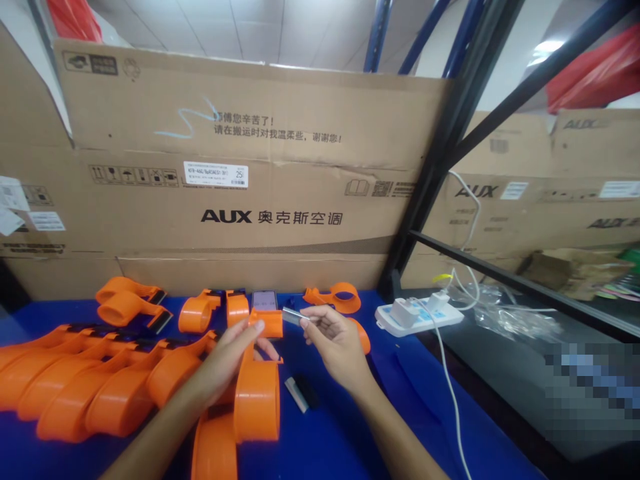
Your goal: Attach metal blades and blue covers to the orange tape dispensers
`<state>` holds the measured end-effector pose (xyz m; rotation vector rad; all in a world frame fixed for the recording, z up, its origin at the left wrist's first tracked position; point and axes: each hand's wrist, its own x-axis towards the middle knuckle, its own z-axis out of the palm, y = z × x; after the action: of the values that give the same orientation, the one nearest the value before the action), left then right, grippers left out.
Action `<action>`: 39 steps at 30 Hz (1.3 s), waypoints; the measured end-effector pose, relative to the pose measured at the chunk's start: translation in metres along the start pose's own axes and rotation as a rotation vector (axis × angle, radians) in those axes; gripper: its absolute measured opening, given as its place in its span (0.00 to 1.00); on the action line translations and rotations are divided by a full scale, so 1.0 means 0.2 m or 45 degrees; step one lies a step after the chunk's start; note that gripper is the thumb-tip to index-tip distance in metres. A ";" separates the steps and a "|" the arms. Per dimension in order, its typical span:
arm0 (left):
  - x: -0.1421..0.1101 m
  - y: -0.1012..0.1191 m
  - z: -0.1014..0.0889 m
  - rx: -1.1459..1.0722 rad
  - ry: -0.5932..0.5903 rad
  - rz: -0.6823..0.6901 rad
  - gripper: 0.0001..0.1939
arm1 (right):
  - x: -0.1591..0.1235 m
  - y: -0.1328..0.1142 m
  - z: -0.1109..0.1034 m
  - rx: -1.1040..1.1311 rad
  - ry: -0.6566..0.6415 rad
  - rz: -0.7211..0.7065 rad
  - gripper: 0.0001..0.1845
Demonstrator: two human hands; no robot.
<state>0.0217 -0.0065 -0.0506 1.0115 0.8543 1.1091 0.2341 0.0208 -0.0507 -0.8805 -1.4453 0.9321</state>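
Note:
My left hand is closed around an orange plastic tape dispenser, whose wide ring hangs down toward me. Pinched between the fingertips of my right hand is a small metal blade strip. The strip's left end is right at the edge of the dispenser's flat orange head; whether they touch I cannot tell. Below my hands, another metal strip lies on the blue surface beside a small black piece. A further orange dispenser sits partly hidden under the held one.
Several orange dispensers line the left of the blue tabletop, with more along the back. A phone lies behind my hands. At right, a white power strip trails a cable. A large cardboard box and a black rack post stand behind.

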 end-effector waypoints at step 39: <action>0.04 -0.06 -0.04 0.247 0.037 0.120 0.20 | -0.01 0.00 0.00 -0.105 0.095 -0.047 0.14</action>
<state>0.0203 0.0003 -0.0657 1.2091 0.9589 1.1384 0.2337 0.0183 -0.0512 -0.9367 -1.4397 0.8084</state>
